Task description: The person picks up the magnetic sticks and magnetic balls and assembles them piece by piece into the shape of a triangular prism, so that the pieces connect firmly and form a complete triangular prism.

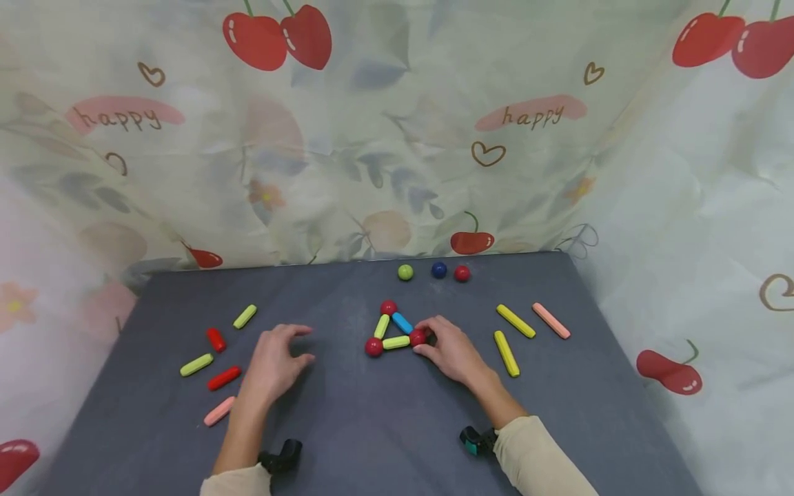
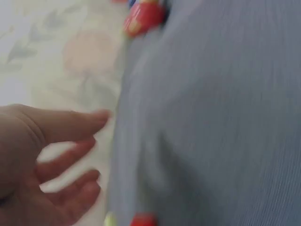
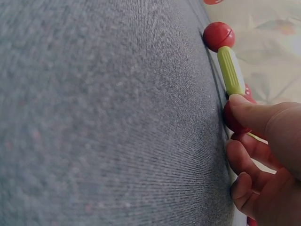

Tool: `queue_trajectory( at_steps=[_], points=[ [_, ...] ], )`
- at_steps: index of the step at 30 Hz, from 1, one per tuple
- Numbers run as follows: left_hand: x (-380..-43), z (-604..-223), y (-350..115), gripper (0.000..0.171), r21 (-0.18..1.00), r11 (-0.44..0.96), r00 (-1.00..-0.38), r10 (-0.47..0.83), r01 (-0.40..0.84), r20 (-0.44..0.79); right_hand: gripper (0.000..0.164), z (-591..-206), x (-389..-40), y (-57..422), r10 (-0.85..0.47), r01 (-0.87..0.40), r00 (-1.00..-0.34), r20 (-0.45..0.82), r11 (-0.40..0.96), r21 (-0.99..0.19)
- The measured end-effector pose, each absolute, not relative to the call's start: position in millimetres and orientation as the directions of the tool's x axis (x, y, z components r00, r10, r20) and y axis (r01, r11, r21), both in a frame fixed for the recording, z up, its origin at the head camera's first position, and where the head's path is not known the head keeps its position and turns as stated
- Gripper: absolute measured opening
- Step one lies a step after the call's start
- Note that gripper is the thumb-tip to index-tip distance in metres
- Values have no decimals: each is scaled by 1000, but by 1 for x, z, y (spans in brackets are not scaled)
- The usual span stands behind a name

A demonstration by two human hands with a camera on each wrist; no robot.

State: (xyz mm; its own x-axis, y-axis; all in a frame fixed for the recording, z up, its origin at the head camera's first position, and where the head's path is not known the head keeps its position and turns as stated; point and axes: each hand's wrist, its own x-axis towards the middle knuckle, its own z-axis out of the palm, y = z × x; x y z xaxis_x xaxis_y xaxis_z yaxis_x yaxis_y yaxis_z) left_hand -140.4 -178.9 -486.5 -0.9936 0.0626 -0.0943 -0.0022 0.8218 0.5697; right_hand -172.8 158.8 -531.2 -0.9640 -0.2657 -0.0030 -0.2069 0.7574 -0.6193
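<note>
A triangle of three red balls and three short rods lies mid-table. My right hand pinches its right-hand red ball between thumb and fingers. From that ball, a yellow-green rod runs to the left red ball, and a blue rod to the top red ball. Another yellow-green rod makes the left side. My left hand hovers left of the triangle, thumb and fingers apart, holding nothing. In the left wrist view the triangle is blurred at the top.
Along the back edge sit a green ball, a blue ball and a red ball. Yellow rods and a pink rod lie right. Red rods, yellow-green rods and a pink rod lie left.
</note>
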Motion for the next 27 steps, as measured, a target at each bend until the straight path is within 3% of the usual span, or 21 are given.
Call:
queue_trajectory(
  at_steps=[6, 13, 17, 21, 27],
  points=[
    [-123, -484, -225, 50, 498, 861, -976, 5, -106, -216, 36, -531, -172, 160, -259, -209, -966, 10, 754, -623],
    [-122, -500, -227, 41, 496, 863, -981, 2, -97, -195, 36, -532, -172, 160, -267, -218, -964, 14, 756, -617],
    [-128, -497, -210, 38, 652, 756, -993, 33, -47, -109, 36, -532, -171, 160, -269, -214, -963, 4, 756, -618],
    [-139, -493, -173, 42, 827, 561, -999, 22, 39, 32, 36, -533, -170, 161, -261, -208, -965, 4, 760, -615],
    [-151, -503, -114, 41, 935, 344, -996, 11, 83, 85, 36, -534, -172, 161, -269, -227, -963, 26, 754, -617]
  ],
)
